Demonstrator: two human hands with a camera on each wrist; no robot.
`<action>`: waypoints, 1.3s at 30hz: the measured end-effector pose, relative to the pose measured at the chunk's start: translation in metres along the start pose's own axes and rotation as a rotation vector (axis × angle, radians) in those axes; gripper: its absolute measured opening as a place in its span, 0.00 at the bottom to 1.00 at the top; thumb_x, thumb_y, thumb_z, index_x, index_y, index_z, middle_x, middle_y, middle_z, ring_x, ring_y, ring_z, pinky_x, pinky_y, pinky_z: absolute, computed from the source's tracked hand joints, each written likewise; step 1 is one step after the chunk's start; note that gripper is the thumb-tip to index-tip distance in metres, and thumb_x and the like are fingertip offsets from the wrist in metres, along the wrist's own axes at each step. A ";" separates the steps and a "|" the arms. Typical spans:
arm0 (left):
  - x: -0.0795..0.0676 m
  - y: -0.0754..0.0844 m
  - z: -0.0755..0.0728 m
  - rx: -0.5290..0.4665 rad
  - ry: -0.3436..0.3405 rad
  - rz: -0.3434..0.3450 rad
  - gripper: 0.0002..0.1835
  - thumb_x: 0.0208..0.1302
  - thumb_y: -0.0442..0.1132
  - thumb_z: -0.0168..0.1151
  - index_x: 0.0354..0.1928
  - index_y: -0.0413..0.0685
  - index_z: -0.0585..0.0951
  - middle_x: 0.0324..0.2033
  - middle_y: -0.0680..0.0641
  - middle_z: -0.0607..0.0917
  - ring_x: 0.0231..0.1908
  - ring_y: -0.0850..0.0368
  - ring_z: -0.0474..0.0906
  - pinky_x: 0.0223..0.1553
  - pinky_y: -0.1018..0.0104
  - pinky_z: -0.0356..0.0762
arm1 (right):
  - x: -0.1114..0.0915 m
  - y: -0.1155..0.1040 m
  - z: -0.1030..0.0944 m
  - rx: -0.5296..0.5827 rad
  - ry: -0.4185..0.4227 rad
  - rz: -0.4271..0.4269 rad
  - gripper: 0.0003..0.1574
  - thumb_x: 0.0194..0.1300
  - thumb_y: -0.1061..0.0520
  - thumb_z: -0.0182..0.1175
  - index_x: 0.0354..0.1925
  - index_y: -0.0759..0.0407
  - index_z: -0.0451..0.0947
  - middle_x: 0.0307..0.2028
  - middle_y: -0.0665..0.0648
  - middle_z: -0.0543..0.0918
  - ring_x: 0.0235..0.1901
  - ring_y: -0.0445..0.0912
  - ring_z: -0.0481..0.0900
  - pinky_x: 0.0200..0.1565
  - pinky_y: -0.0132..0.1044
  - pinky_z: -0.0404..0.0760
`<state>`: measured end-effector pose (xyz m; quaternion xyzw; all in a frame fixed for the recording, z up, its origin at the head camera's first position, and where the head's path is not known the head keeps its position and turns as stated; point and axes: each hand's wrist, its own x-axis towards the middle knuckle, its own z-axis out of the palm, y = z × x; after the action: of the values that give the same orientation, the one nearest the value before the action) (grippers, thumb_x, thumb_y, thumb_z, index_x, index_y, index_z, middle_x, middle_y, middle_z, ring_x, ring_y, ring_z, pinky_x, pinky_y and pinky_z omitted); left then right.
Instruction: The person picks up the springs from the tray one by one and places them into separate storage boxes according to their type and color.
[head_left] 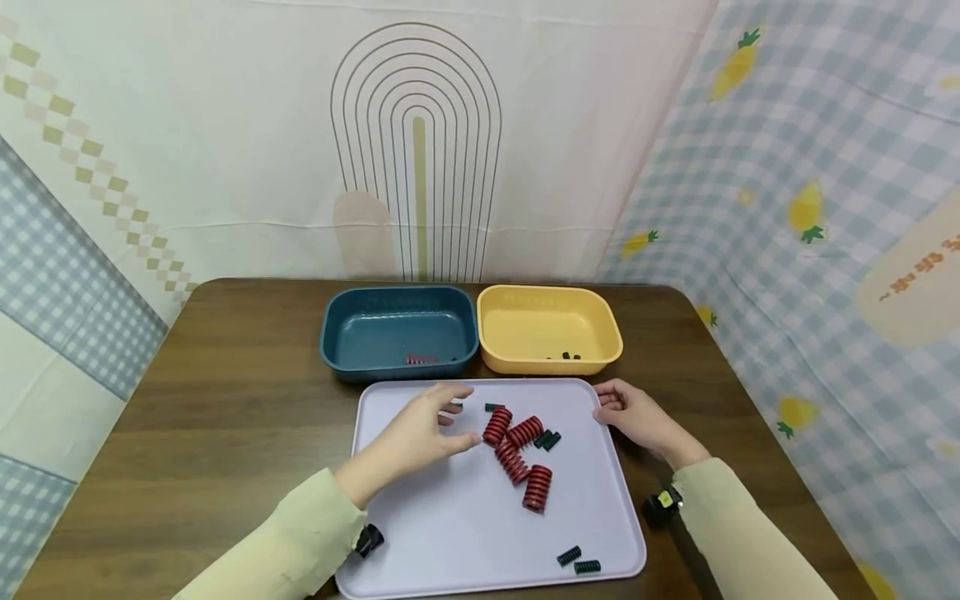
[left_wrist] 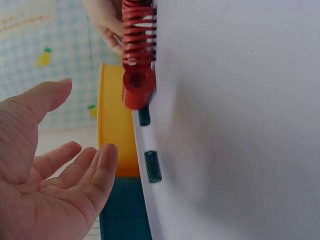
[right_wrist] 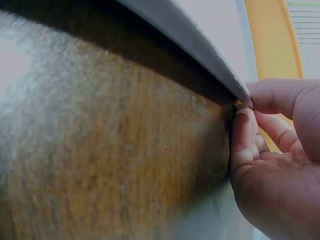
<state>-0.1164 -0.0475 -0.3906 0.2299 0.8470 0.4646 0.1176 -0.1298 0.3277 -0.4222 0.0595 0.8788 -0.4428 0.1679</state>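
Observation:
A pale lilac tray [head_left: 465, 542] lies on the table with several thick red coil springs [head_left: 537, 489] grouped near its middle. Small dark green springs [head_left: 569, 556] are scattered around them and near the front edge. Over the left part of the tray, my left hand [head_left: 420, 429] holds nothing, thumb and fingers spread apart. In the left wrist view a green spring [left_wrist: 153, 166] lies beyond its fingertips, close to the tray's far rim. My right hand [head_left: 637, 417] pinches the tray's far right corner, thumb on the rim and fingers below it in the right wrist view.
Behind the tray stand a dark blue bin [head_left: 401, 371] and a yellow bin [head_left: 551, 367], side by side. The blue one contains a red spring [head_left: 422, 359]; small dark pieces [head_left: 572, 357] lie in the yellow one. Brown wooden table [head_left: 247, 433] extends on both sides.

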 end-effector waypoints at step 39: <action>0.016 0.001 0.041 0.132 -0.094 -0.028 0.27 0.59 0.41 0.70 0.59 0.41 0.76 0.46 0.47 0.78 0.44 0.56 0.78 0.45 0.62 0.77 | 0.003 0.006 -0.002 -0.003 -0.018 -0.019 0.23 0.66 0.57 0.62 0.58 0.57 0.71 0.46 0.58 0.76 0.44 0.51 0.74 0.47 0.40 0.77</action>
<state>-0.1134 -0.0090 -0.4116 0.2468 0.8726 0.3947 0.1482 -0.1314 0.3324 -0.4269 0.0472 0.8784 -0.4435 0.1717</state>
